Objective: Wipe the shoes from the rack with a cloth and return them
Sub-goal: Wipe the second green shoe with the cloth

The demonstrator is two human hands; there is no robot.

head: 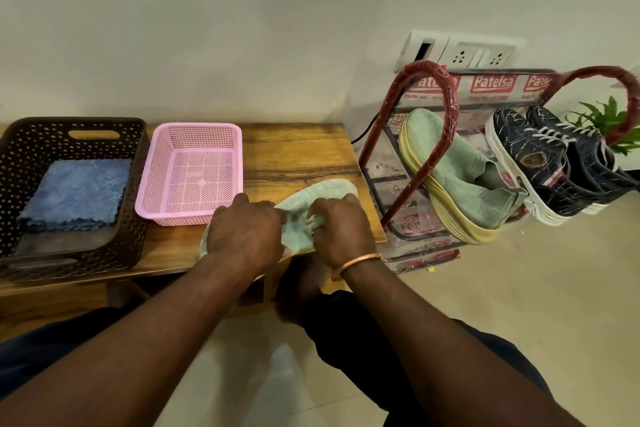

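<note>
A green shoe (322, 192) lies on its side at the right end of a wooden table (298, 152), toe pointing away from the person. The left hand (242, 232) curls over its heel end and holds it down. The right hand (337, 229), a bangle (353, 262) on its wrist, pinches bunched green fabric at the shoe's opening, probably the shoe's own collar, though the fingers hide it. A folded blue cloth (76, 194) sits in a brown basket (136, 198) at the table's left, just beside a pink basket (188, 218). On the floor to the right, a red rack (446, 107) holds the matching green shoe (457, 177) and dark blue sneakers (540, 163).
</note>
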